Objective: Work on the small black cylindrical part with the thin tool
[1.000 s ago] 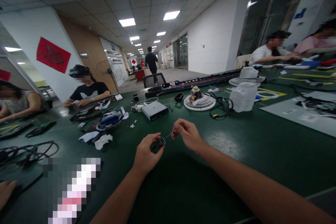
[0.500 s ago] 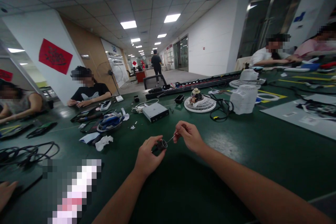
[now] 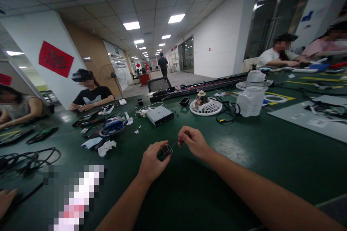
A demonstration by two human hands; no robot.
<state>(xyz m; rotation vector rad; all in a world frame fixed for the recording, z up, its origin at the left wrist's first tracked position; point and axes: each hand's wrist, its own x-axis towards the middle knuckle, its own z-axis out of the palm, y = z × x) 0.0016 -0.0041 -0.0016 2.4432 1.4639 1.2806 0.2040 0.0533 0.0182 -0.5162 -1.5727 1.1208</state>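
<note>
Fingers and thumb of my left hand (image 3: 151, 161) are closed round a small dark cylindrical part (image 3: 166, 150), its round, light-rimmed end turned to the right. My right hand (image 3: 195, 142) grips a thin-shafted screwdriver (image 3: 175, 145), whose handle is mostly hidden in the fingers. The shaft points down and left at the rimmed end of the part. Whether the tip touches it, I cannot tell. Both hands are held over the green table (image 3: 189, 195).
Beyond my hands lie a grey disc drive (image 3: 159, 116), a small black tray (image 3: 184, 101), a white fan grille with a motor (image 3: 206, 106) and a white housing (image 3: 251, 101). Left are a blue-filled bowl (image 3: 112, 127) and black cables (image 3: 27, 158). Other people sit around the table.
Both hands keep their holds and nearly the same place. The screwdriver and the part have shifted only slightly. In the background, a walking person has moved a little.
</note>
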